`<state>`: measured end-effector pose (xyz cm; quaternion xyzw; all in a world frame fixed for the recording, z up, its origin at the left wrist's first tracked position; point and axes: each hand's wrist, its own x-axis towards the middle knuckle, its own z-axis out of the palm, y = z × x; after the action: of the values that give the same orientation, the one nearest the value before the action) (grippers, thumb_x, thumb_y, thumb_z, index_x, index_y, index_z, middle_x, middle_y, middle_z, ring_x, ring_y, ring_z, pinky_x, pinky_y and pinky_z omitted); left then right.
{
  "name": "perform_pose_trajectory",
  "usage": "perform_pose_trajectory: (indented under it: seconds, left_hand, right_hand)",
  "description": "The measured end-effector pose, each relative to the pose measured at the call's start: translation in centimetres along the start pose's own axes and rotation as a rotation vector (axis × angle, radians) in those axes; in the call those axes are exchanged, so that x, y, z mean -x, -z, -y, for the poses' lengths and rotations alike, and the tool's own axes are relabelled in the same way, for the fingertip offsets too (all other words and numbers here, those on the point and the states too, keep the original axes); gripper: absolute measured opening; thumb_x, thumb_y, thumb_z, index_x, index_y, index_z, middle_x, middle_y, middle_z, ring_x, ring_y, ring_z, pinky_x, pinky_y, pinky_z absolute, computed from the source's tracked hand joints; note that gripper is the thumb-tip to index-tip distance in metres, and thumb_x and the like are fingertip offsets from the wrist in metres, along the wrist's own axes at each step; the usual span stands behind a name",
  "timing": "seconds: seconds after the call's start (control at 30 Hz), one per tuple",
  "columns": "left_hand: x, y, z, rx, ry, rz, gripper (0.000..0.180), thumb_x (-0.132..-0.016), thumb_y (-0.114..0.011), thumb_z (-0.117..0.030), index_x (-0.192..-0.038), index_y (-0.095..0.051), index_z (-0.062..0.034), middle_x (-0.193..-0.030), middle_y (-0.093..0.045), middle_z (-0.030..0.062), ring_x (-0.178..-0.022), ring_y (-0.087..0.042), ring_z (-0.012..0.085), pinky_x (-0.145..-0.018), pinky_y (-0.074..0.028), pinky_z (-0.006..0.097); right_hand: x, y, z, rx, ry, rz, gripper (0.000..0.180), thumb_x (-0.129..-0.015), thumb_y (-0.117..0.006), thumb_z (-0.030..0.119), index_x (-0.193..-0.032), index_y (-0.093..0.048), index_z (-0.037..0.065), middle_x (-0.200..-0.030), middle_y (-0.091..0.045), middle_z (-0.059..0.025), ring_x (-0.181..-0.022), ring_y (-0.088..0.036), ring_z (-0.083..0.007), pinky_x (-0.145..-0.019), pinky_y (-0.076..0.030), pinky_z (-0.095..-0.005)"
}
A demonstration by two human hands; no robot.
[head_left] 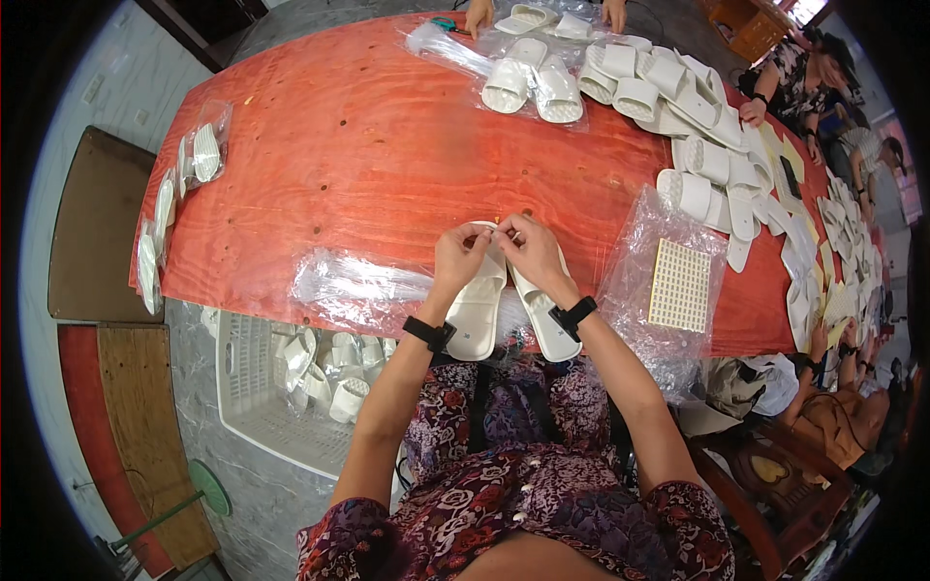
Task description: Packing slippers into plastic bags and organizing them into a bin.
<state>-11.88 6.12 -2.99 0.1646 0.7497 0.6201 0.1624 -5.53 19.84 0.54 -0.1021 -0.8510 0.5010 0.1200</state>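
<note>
A pair of white slippers point(509, 310) lies soles up at the near edge of the red table point(358, 165), heels toward the person. The left hand point(459, 259) and right hand point(531, 252) meet over the far end of the pair, fingertips pinched together on something small there; what they pinch is too tiny to make out, possibly a tag or fastener. Both hands rest on the slippers. Just left of the slippers lies a clear plastic bag point(354, 286); just right of them a cream gridded sheet point(680, 286) sits on more clear plastic. Beyond the slippers, across the table, more white slippers point(678, 97) are heaped. Below and left of the pair, a white basket point(242, 387) holds further slippers.
</note>
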Motion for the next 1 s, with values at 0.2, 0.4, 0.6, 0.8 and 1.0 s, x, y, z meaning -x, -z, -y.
perform_pose_trajectory:
  seconds: [0.2,0.4,0.6,0.8,1.0]
  left_hand:
    - [0.3,-0.9,-1.1,-0.102,-0.012,-0.066,0.013,-0.082,-0.059,-0.008,-0.086,-0.064,0.0029,-0.071,-0.064,0.0067,-0.067,-0.059,0.0088,-0.060,-0.046,0.023]
    - [0.4,-0.9,-0.6,-0.075,-0.033,-0.111,0.008,-0.080,-0.061,-0.006,-0.081,-0.062,0.0020,-0.071,-0.065,0.0066,-0.064,-0.059,0.0091,-0.057,-0.046,0.023]
    - [1.1,-1.3,-1.5,-0.187,-0.066,-0.128,0.007,-0.079,-0.061,-0.006,-0.082,-0.063,-0.0001,-0.071,-0.064,0.0062,-0.060,-0.060,0.0104,-0.053,-0.045,0.023]
    - [0.9,-1.1,-0.9,-0.161,-0.126,-0.167,0.009,-0.078,-0.060,-0.007,-0.084,-0.062,-0.0002,-0.073,-0.065,0.0075,-0.058,-0.061,0.0141,-0.053,-0.046,0.025]
    - [1.1,-1.5,-1.5,-0.161,-0.087,-0.204,0.009,-0.078,-0.060,-0.008,-0.083,-0.061,0.0000,-0.072,-0.065,0.0077,-0.058,-0.061,0.0138,-0.053,-0.046,0.025]
  right_hand:
    - [0.2,-0.5,-0.6,-0.020,-0.027,-0.068,0.010,-0.078,-0.060,0.012,-0.080,-0.057,0.002,-0.073,-0.060,-0.0105,-0.062,-0.061,-0.0227,-0.056,-0.047,-0.0306]
    - [0.3,-0.8,-0.5,-0.068,-0.071,-0.091,0.011,-0.077,-0.060,0.013,-0.077,-0.057,0.003,-0.071,-0.059,-0.0107,-0.060,-0.061,-0.0229,-0.054,-0.047,-0.0313]
    - [0.3,-1.2,-0.3,0.016,-0.057,-0.114,0.011,-0.077,-0.060,0.014,-0.075,-0.056,0.004,-0.071,-0.059,-0.0112,-0.059,-0.060,-0.0240,-0.053,-0.046,-0.0323]
    - [0.3,-1.7,-1.4,-0.089,-0.033,-0.108,0.010,-0.078,-0.059,0.012,-0.077,-0.056,0.002,-0.073,-0.060,-0.0120,-0.062,-0.061,-0.0232,-0.054,-0.046,-0.0317]
    - [0.4,-1.3,-1.7,-0.107,-0.042,-0.093,0.009,-0.079,-0.059,0.009,-0.080,-0.058,0.000,-0.074,-0.063,-0.0109,-0.062,-0.061,-0.0182,-0.056,-0.047,-0.0283]
